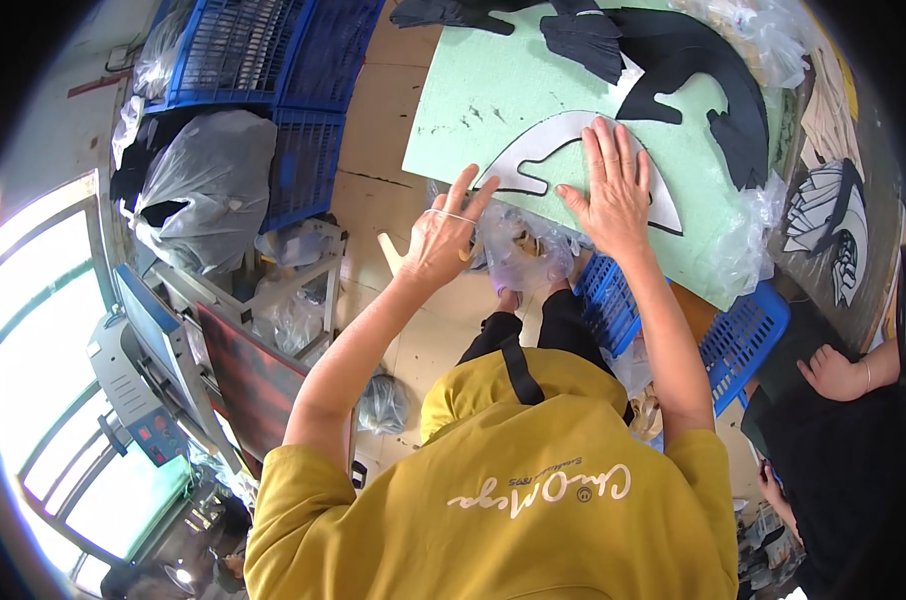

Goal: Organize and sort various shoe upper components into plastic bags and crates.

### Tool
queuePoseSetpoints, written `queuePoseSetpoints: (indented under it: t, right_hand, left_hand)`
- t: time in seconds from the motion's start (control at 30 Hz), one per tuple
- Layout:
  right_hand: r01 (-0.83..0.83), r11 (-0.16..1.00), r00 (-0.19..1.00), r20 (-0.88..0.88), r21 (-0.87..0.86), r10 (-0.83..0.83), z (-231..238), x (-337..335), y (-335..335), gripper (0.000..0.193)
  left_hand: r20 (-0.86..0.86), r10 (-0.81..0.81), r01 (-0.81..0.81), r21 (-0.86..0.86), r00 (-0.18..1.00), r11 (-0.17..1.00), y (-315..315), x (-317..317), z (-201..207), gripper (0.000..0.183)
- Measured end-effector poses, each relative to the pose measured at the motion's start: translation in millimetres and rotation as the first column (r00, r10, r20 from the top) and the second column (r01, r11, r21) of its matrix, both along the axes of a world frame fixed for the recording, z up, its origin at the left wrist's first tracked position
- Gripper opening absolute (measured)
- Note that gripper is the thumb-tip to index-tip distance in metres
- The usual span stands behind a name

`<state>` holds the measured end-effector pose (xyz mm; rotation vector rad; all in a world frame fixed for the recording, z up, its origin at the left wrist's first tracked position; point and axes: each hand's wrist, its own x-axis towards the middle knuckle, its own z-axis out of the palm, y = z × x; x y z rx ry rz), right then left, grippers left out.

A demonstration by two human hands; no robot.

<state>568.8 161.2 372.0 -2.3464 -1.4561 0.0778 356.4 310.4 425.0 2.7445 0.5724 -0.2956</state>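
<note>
A curved white cut piece [561,140] with a black edge, shaped like a shoe upper, lies flat on a pale green board [453,110]. My right hand [618,200] rests palm down on its right part, fingers extended and thumb apart, covering some of it. My left hand [443,232] is at its left tip, fingers spread, with a thin pale band across them. Tan coverings or strips show at both sides of the left hand; what they are I cannot make out. Black cut pieces [688,50] of similar shape lie stacked and fanned at the board's far side.
Clear plastic bags [748,235] lie at the board's right edge. Fanned white-and-black pieces [833,230] are on a surface further right. Another person's hand [835,374] rests at the right. Blue crates [308,160] stand at the left, beside a grey bag [213,190] and a machine [133,385].
</note>
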Motion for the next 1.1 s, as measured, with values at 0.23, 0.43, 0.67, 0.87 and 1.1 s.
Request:
queuePoseSetpoints:
  t: [0.23,0.43,0.67,0.87,1.1]
  right_hand:
    - [-0.002,1.0,1.0,0.013,0.03,0.001,-1.9,-2.2,0.1,0.083]
    - [0.003,0.996,0.995,-0.103,0.094,0.007,10.3,0.3,2.0,0.068]
    - [0.186,0.89,0.967,-0.238,0.416,-0.091,21.6,31.9,-36.8,0.024]
    - [0.412,0.826,0.901,-0.307,0.386,-0.305,27.9,18.8,-93.9,0.019]
    - [0.259,0.914,0.962,-0.174,0.312,-0.213,29.9,-17.5,-100.8,0.026]
  left_hand:
    - [-0.072,0.068,-0.073,-0.08,0.995,0.994,-13.6,2.2,-1.1,0.1]
    - [-0.038,0.059,-0.06,-0.031,0.998,0.998,-14.6,-1.0,-5.1,0.093]
    - [0.038,0.049,-0.049,-0.019,0.998,0.999,-15.7,3.8,0.6,0.088]
    - [0.084,0.108,-0.097,-0.13,0.991,0.987,-32.2,1.2,24.2,0.081]
    - [0.042,-0.023,0.035,-0.318,0.999,0.947,-82.1,-7.7,21.4,0.073]
